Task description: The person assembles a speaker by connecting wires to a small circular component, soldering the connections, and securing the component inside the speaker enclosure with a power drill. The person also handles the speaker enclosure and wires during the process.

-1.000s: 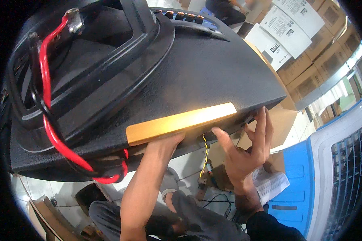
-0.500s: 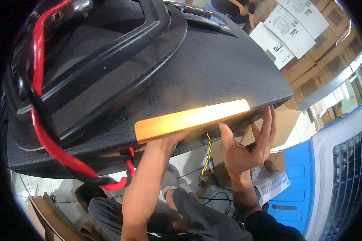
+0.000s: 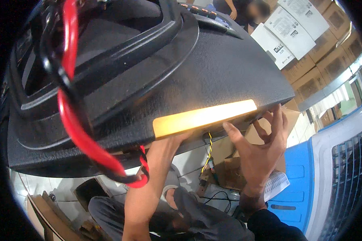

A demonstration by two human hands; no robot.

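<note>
A large black textured cabinet, with a raised black rim and handle-like frame, fills the upper left. Along its near edge lies a long gold strip, glaring bright in the middle. My left hand reaches up under the strip; its fingers are hidden behind it. My right hand has its fingers spread, the thumb close to the strip's lower edge and the fingertips at the cabinet's near right edge. A twisted red and black cable hangs in front, looping down by my left forearm. A yellow and black twisted wire dangles below the strip.
At right stand a blue plastic panel and a grille. White boxes and stacked brown cartons are at the far right. Another person is at the top. Cardboard and black cords lie on the tiled floor.
The gold strip has shifted slightly right along the cabinet edge. My right hand has moved a little right, and the red and black cable has swung right.
</note>
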